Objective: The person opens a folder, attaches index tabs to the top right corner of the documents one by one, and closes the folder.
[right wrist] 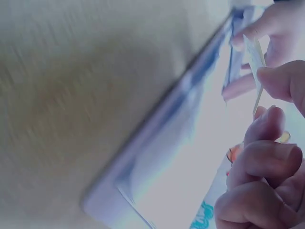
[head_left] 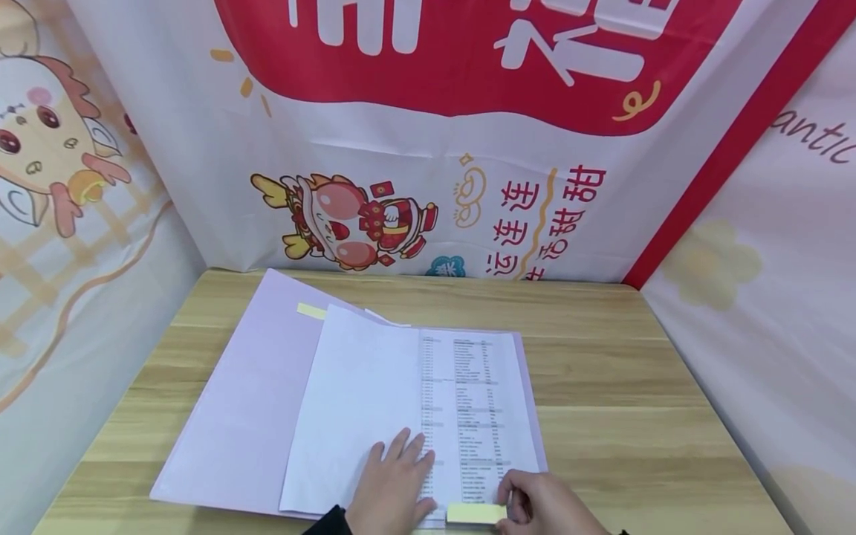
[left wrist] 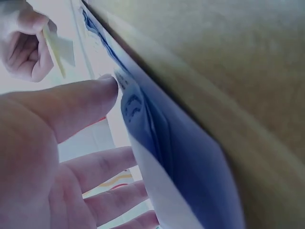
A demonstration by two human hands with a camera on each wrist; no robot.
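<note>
Wooden tabletop (head_left: pixel 602 401): is stretching beneath the folder, its grain running crosswise.
Right hand (head_left: pixel 545 501): is pinching the yellow strip (head_left: pixel 476 513) between thumb and forefinger; the right wrist view is revealing the other fingers curling inward, largely hidden from the head camera.
Strip's place: it is sitting at the bottom edge of the printed page (head_left: pixel 478 416), held by its right end. Its broad face is showing from the head, while the wrist views are catching it thin and steeply angled. Whether it is touching paper, I cannot tell.
Left hand (head_left: pixel 391 479): is resting with fingers spread wide over the blank sheet (head_left: pixel 364 386) and the printed page's inner edge.
Sheet edges (left wrist: pixel 136 107): are curling up beside the left thumb, a detail the left wrist view is giving.
Page print: is running in columns with grey bars, too small for reading.
Purple folder (head_left: pixel 221 423): is lying open under the sheets.
Yellow tab (head_left: pixel 309 310): is poking out at the blank sheet's upper left corner.
Back cloth (head_left: pixel 374 126): is carrying a cartoon figure (head_left: pixel 348 223) and red Chinese characters, 连 and 甜 repeating; big white characters are running off the top.
Right cloth (head_left: pixel 735 186): is bearing the letters "antic".
</note>
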